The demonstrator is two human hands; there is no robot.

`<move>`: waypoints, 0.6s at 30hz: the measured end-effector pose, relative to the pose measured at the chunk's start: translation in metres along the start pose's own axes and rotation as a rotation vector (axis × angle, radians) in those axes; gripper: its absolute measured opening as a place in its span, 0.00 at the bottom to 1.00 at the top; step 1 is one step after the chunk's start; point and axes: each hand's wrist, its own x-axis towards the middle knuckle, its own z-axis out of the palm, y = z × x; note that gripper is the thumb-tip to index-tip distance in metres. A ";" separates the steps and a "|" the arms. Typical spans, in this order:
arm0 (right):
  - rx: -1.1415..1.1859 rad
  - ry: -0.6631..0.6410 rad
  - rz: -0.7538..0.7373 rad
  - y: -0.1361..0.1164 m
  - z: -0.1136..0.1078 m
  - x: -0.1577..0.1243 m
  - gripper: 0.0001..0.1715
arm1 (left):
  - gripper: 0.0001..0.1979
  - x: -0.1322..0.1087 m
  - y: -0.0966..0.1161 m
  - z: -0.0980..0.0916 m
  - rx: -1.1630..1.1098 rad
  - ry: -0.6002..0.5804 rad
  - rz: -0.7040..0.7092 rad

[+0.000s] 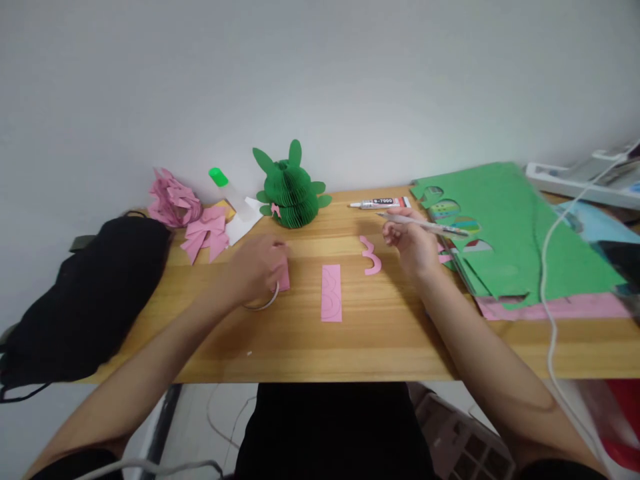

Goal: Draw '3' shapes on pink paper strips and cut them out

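Note:
A pencil (425, 225) is held in my right hand (410, 247), its fingers wrapped round it and the tip pointing left. My left hand (257, 267) is closed, with its fingers curled at a small piece of pink paper (283, 277); part of the paper is hidden under the hand. Between my hands lies a pink paper strip (331, 293) with curved lines drawn on it. A wavy cut-out of pink paper (371, 256) lies beside my right hand. At the back stands a green honeycomb paper figure (291, 193) with two ears and a small pink bow.
A glue tube (380, 203) lies near the wall. To the left are a green-capped bottle (226, 185), a pink paper bow (207, 233), crumpled pink paper (173, 200) and a black bag (95, 293). Green sheets (520, 233) and a white cable (546, 293) occupy the right.

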 end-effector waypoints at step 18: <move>-0.959 -0.163 -0.250 -0.001 -0.018 -0.005 0.07 | 0.11 0.008 0.055 0.075 -0.300 0.240 0.213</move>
